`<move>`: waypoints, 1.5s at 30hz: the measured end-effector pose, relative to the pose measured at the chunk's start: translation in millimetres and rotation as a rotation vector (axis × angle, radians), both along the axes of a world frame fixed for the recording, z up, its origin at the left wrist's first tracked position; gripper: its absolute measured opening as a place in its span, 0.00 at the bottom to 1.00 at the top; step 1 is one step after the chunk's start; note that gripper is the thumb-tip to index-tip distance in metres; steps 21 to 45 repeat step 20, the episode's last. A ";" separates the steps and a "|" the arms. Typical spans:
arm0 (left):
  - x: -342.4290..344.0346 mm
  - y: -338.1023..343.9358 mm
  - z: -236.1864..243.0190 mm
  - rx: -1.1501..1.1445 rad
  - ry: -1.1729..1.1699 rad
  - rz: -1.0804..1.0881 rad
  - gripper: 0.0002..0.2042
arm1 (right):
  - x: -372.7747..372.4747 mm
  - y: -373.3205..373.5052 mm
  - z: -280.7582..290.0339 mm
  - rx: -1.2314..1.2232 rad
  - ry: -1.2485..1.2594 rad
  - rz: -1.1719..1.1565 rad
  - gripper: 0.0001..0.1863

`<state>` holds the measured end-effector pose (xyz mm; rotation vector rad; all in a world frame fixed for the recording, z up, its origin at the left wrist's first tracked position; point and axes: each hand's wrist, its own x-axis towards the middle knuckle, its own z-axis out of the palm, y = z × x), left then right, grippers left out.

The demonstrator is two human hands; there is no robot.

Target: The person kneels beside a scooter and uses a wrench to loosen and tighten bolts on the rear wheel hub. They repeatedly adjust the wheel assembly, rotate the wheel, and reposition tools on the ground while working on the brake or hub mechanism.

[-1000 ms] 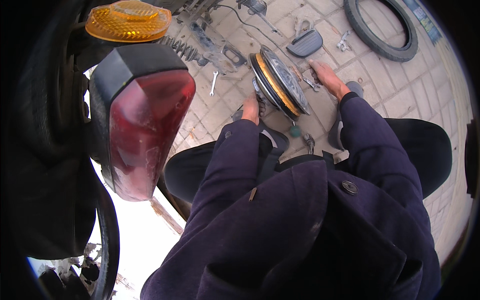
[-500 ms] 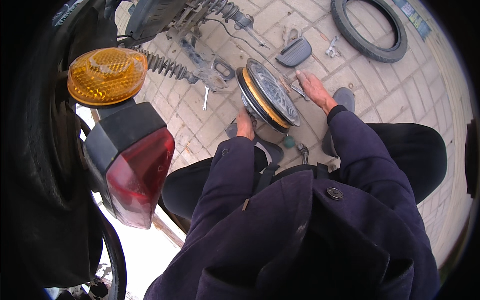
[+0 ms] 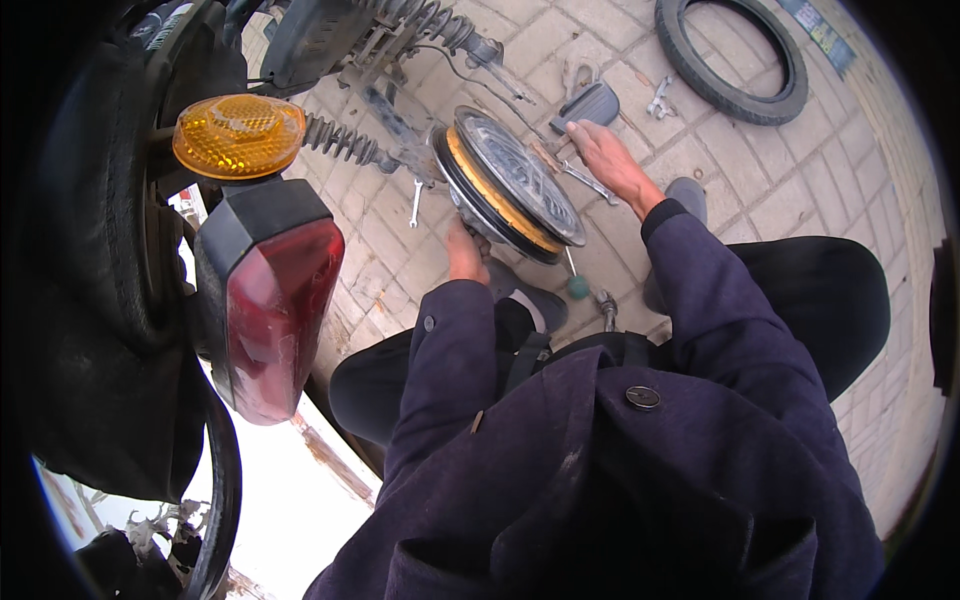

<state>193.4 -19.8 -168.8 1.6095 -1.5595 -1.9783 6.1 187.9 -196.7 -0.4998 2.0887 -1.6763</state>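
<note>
A wheel rim without a tyre stands tilted between my hands, a yellow band running around it between its dark edges. My left hand grips its lower left side, with the fingertips partly hidden behind the rim. Apart from the rim, on its right, my right hand reaches forward with fingers stretched out and nothing in them. On the paving just under that hand lies a wrench. Below the rim are a green-handled screwdriver and a metal tool whose kind I cannot make out.
To the left is a motorcycle's rear end with an amber indicator, a red tail light and a shock absorber. A tyre lies far right. A black footrest-like part, a small metal part and another wrench lie on the paving.
The rim has shifted left and leans over more, with my left hand moving along on it. My right hand has moved slightly left and away from me, uncovering more of the wrench.
</note>
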 end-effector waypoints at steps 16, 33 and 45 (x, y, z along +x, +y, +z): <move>-1.7 8.0 10.4 -0.118 0.115 -0.007 0.17 | -10.2 -20.2 -25.5 -0.104 -0.020 -0.047 0.28; -2.4 -0.9 14.3 -0.157 0.239 0.020 0.17 | -2.8 -24.4 -28.2 -0.099 -0.050 -0.043 0.28; -2.4 -0.9 14.3 -0.157 0.239 0.020 0.17 | -2.8 -24.4 -28.2 -0.099 -0.050 -0.043 0.28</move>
